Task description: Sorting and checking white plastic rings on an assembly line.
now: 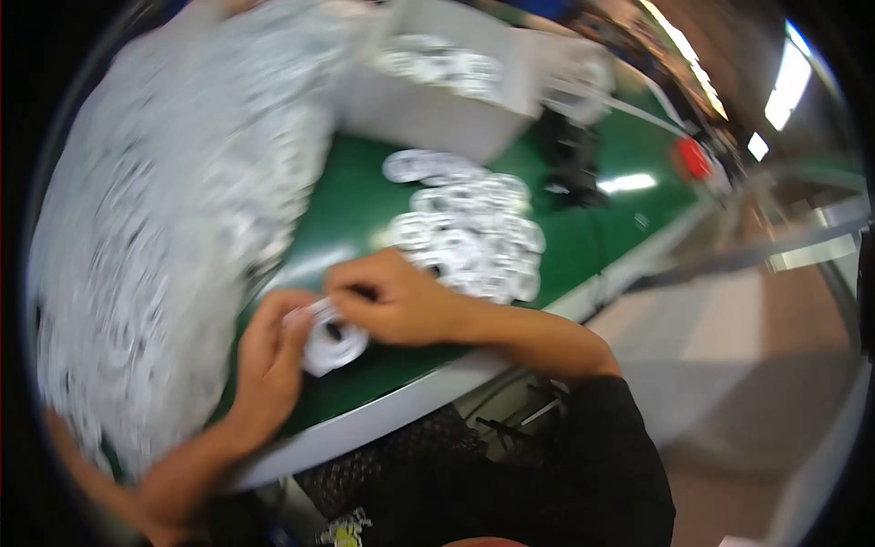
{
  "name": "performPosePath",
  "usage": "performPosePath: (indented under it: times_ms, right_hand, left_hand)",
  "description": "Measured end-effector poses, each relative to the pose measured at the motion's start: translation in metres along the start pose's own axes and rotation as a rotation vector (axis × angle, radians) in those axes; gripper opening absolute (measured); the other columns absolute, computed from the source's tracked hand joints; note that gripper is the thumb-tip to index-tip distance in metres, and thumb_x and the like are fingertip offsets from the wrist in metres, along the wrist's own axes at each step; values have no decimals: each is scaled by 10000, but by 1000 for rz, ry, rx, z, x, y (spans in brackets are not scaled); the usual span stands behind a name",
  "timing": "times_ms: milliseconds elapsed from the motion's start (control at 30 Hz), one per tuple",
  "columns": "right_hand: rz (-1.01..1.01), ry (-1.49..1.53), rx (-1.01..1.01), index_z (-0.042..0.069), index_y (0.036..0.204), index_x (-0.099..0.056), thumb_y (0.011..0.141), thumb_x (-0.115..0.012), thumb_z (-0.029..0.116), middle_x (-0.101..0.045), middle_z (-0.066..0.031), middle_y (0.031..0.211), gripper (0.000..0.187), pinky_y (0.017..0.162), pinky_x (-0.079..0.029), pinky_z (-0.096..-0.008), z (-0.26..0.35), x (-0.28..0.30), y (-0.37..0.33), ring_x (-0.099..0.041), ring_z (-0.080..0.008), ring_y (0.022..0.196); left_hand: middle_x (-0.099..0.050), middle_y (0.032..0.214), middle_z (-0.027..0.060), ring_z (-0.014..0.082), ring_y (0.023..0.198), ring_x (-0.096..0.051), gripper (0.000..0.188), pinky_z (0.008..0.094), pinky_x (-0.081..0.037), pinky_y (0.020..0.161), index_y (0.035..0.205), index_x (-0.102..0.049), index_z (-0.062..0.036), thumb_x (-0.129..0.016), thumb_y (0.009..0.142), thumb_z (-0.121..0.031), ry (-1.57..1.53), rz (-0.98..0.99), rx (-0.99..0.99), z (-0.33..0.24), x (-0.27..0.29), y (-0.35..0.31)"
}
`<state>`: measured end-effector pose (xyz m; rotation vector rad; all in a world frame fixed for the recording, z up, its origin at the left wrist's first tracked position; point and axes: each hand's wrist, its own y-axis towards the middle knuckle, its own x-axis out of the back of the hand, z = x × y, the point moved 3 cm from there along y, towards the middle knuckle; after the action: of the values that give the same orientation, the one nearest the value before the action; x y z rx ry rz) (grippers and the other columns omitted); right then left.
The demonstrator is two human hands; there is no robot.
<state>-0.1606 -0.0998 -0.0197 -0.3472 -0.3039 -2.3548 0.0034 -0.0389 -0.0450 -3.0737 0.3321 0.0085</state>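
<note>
A white ring-shaped piece (351,349) with a dark hole in its middle is held between my two hands above the green table. My left hand (272,351) grips its left edge between thumb and fingers. Bent over the ring's upper right edge, my right hand (392,294) is closed with thumb and fingertips pinched together. Motion blur hides the finer detail at the fingertips. Just beyond my right hand lies a loose pile of similar white ring-shaped pieces (474,232) on the green tabletop (351,196).
A big heap of white pieces in clear plastic (182,219) covers the left side. At the back stands a white box (433,114) holding more rings. Right of it are a black object (574,159) and a red round object (694,158). The table has a pale front edge (401,401).
</note>
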Motion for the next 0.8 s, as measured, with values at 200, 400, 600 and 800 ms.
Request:
performPosePath:
  times_ms: [200, 400, 600, 800]
  right_hand:
    - [-241, -117, -90, -10, 873, -613, 924, -538, 113, -610, -61, 731, 153, 568, -421, -254, 11, -1, -7, -524, -105, 615]
    - [-123, 68, -236, 0, 816, -594, 914, -561, 148, -603, -36, 680, 181, 593, -419, -221, 9, -3, -12, -542, -86, 620]
    - [-42, -2, -217, 0, 761, -567, 874, -602, 190, -583, -28, 626, 224, 568, -403, -211, 11, 0, -14, -536, -81, 590]
    - [-1, -24, -271, 1, 763, -567, 861, -612, 170, -549, -8, 581, 201, 540, -385, -209, 14, -6, -12, -512, -69, 551]
  left_hand:
    - [-595, 1041, 39, 72, 931, -557, 274, 232, -453, 820, 1141, -504, -30, -589, 946, -202, -296, 5, 33, 0, 5, 3]
    - [-604, 864, 0, 52, 821, -545, 247, 217, -445, 738, 1039, -572, -12, -574, 954, -244, -565, -121, -70, 1, 0, 1]
    - [-588, 787, 9, 50, 720, -487, 281, 227, -413, 644, 987, -569, -9, -503, 985, -282, -408, -41, -85, 0, -4, -2]
    - [-556, 800, 18, 70, 746, -485, 309, 255, -421, 667, 1025, -534, -12, -470, 998, -313, -81, 43, -3, 0, -2, -8]
